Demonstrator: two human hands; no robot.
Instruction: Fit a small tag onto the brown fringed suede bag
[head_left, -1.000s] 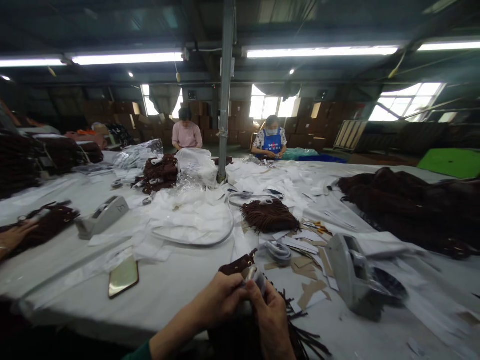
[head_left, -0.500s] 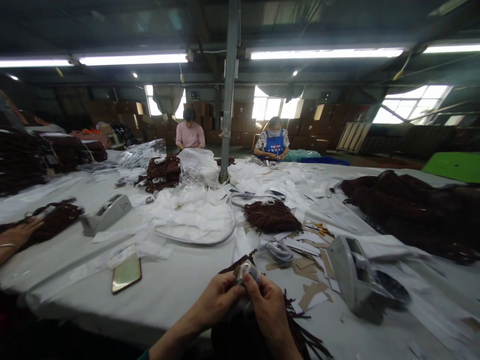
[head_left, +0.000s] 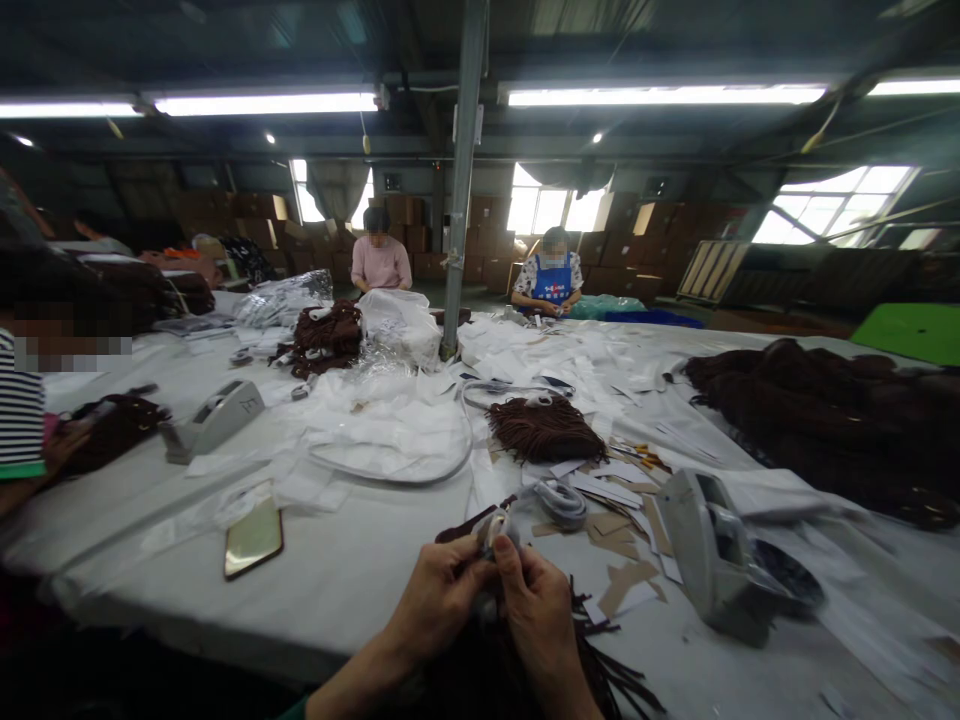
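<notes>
My left hand [head_left: 435, 600] and my right hand [head_left: 536, 610] meet at the near edge of the table, fingers pinched together. Between them is a small pale piece [head_left: 496, 525] at the top of a dark brown fringed item [head_left: 600, 665], whose strands spread to the right below my hands. Both hands are closed on it. A grey tape dispenser [head_left: 716, 560] stands just right of my hands. A roll of white tape [head_left: 559, 500] lies beyond them.
A phone [head_left: 253, 538] lies left of my hands. Another tape dispenser [head_left: 214, 420], white wrappers [head_left: 390, 430] and brown fringed piles [head_left: 544, 430] [head_left: 825, 420] cover the table. A person in stripes [head_left: 22, 410] works at left; two people sit at the far side by a pillar [head_left: 461, 200].
My hands stay together and keep working the pale piece, lifting it slightly. The view shifted, and a person in a striped top has come into sight at the left.
</notes>
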